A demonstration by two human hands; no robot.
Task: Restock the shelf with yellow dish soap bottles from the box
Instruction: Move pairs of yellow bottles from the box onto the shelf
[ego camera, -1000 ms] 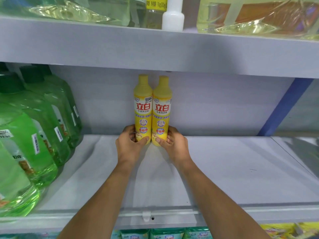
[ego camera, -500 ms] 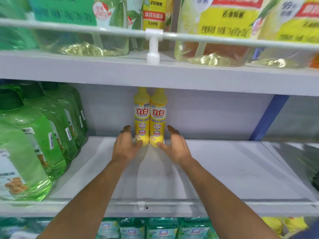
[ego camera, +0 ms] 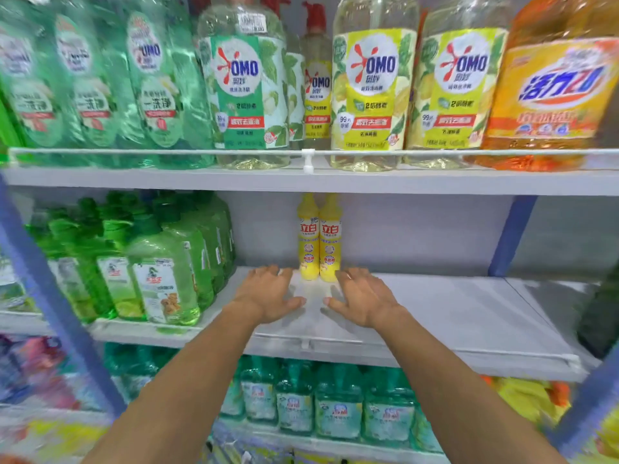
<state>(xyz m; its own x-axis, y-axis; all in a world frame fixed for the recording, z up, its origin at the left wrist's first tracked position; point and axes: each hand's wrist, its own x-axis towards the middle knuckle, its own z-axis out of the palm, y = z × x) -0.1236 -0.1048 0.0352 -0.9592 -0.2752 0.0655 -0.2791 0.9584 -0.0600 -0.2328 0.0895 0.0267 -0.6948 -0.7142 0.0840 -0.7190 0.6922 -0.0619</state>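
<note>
Two yellow dish soap bottles stand upright side by side at the back of the grey middle shelf (ego camera: 452,316), the left one (ego camera: 308,241) touching the right one (ego camera: 330,242). My left hand (ego camera: 268,294) hovers in front of them and slightly left, fingers spread, holding nothing. My right hand (ego camera: 363,296) mirrors it on the right, also spread and empty. Both hands are clear of the bottles. The box is out of view.
Green detergent bottles (ego camera: 160,266) crowd the left of the same shelf. Large OMO jugs (ego camera: 371,82) and an orange jug (ego camera: 549,85) fill the shelf above, behind a white rail (ego camera: 308,152). Teal bottles (ego camera: 335,400) line the shelf below. Blue uprights (ego camera: 509,236) frame the bay.
Both hands let go of the two yellow bottles and drew back toward the shelf's front, fingers spreading. The view pulled back and tilted up, showing the upper shelf.
</note>
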